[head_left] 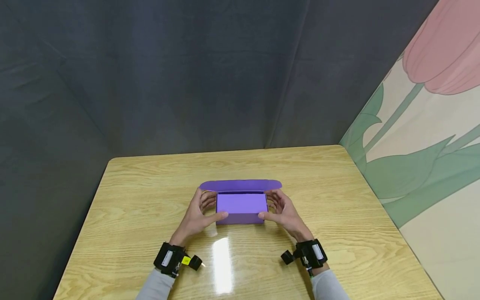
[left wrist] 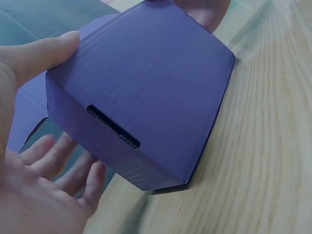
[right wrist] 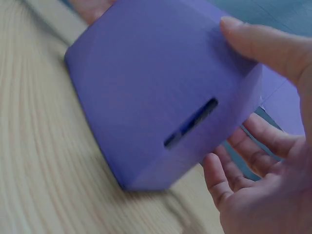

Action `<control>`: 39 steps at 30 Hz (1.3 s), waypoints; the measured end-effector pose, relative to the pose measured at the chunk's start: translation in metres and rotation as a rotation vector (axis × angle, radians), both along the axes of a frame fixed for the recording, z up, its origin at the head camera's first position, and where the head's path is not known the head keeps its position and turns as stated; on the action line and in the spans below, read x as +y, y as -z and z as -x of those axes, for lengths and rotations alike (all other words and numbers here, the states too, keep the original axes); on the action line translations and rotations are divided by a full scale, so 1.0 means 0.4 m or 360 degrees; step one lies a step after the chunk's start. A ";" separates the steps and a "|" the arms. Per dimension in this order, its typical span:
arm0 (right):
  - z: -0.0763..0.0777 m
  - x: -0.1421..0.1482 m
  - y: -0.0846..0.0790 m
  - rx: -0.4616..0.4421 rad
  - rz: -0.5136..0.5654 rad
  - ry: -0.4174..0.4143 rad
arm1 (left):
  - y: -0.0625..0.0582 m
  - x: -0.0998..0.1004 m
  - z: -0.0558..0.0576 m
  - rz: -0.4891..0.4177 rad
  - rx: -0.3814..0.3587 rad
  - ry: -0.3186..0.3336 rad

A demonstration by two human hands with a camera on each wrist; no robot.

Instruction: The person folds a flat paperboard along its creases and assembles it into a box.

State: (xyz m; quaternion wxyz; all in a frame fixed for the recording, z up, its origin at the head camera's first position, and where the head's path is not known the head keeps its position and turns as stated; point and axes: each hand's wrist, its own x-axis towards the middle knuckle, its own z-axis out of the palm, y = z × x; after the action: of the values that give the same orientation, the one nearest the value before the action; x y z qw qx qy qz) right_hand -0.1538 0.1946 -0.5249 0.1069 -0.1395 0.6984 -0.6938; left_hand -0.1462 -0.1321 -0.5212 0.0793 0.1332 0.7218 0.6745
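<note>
A purple cardboard box (head_left: 241, 203) lies between both hands near the middle of the table, its long front side facing me. Behind it stands a wide flap with rounded ends (head_left: 240, 185). My left hand (head_left: 197, 214) holds the box's left end, thumb on the front top edge and fingers curving behind the side. On the opposite end, my right hand (head_left: 283, 210) grips it the same way. Each wrist view shows a narrow dark slot in the box's end: a left slot (left wrist: 113, 126) and a right slot (right wrist: 191, 123). The box's inside is hidden.
The box is on a light wood-grain table (head_left: 150, 187). A dark curtain (head_left: 202, 83) hangs past its far edge, and a tulip-patterned wall (head_left: 420, 137) runs along the right. Black wrist cameras sit on the left wrist (head_left: 170, 259) and right wrist (head_left: 310, 253).
</note>
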 end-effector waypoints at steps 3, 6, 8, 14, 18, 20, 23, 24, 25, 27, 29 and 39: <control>-0.001 0.000 0.004 -0.0006 0.0076 0.0008 | 0.002 0.004 -0.006 -0.0066 -0.0023 -0.0052; -0.002 0.001 0.010 0.0022 0.0126 0.0011 | 0.006 0.008 -0.007 -0.0127 0.0051 -0.0085; -0.002 0.003 0.013 0.0062 0.0135 0.0020 | 0.010 0.011 -0.004 -0.0161 0.0139 -0.0086; -0.006 0.002 0.013 0.0189 0.0079 0.0074 | 0.014 0.015 -0.009 -0.0162 0.0292 -0.0129; -0.013 0.001 0.010 0.0258 0.0066 0.0111 | 0.012 0.017 -0.016 -0.0136 0.0274 -0.0158; -0.017 0.000 0.010 0.0299 0.0053 0.0130 | 0.009 0.018 -0.020 -0.0124 0.0254 -0.0175; -0.023 -0.005 0.009 0.0351 0.0021 0.0158 | 0.005 0.020 -0.026 -0.0101 0.0259 -0.0216; -0.025 -0.007 0.009 0.0374 0.0009 0.0167 | 0.004 0.021 -0.028 -0.0088 0.0281 -0.0231; -0.028 -0.010 0.009 0.0394 -0.0010 0.0180 | 0.003 0.021 -0.030 -0.0073 0.0311 -0.0247; -0.031 -0.015 0.006 0.0443 -0.0049 0.0209 | 0.001 0.021 -0.034 -0.0038 0.0378 -0.0279; -0.035 -0.020 0.004 0.0501 -0.0097 0.0247 | -0.001 0.022 -0.036 0.0001 0.0460 -0.0299; -0.047 -0.033 -0.017 0.0859 -0.0493 0.0471 | -0.012 0.024 -0.033 0.0362 0.0854 -0.0422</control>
State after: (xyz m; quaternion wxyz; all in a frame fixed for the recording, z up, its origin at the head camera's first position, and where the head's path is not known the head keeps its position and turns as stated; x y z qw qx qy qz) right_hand -0.1350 0.1814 -0.5180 -0.1635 -0.1972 0.8112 -0.5257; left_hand -0.1329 -0.1224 -0.5165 -0.1881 0.2012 0.7988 0.5349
